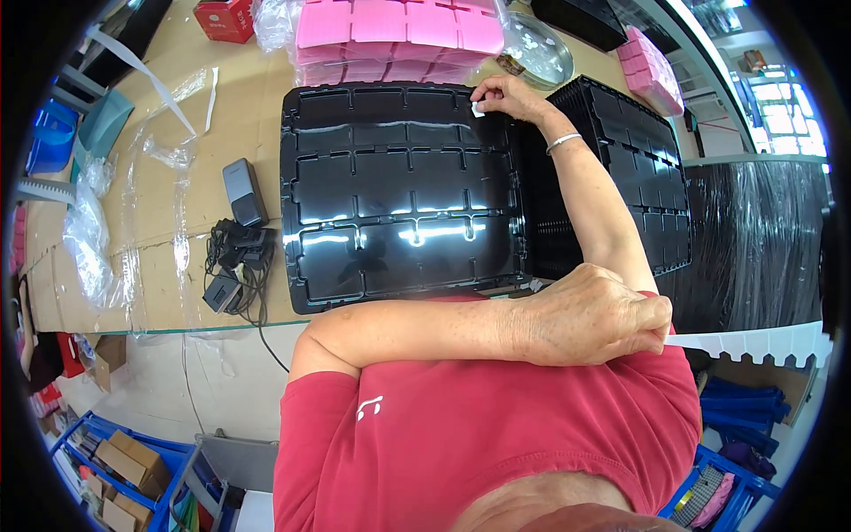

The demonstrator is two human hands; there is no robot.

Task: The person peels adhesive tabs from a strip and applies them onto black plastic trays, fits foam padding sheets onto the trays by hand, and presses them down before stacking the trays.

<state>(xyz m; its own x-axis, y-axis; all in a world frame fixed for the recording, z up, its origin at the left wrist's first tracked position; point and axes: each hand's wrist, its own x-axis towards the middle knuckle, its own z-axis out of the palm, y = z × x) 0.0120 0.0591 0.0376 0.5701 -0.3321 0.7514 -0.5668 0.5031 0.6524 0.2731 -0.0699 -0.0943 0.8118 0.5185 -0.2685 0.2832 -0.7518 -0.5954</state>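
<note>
In front of me lies a glossy black plastic tray (399, 191) with rows of shallow compartments. My right hand (514, 96) is over its far right corner, thumb and fingers closed on a small white piece (479, 110). My left arm crosses my chest, and my left hand (594, 317) is a closed fist at the right. From its fingers a long white toothed strip (753, 345) runs out to the right. Beside the tray, partly behind my right forearm, stands a stack of similar black trays (634, 168).
Pink foam blocks (399, 27) in plastic wrap sit behind the tray, near a round metal dish (541, 58) holding white bits. To the left are a dark power bank (245, 192) and tangled black cables (239, 253). A film-wrapped black stack (753, 239) stands at right.
</note>
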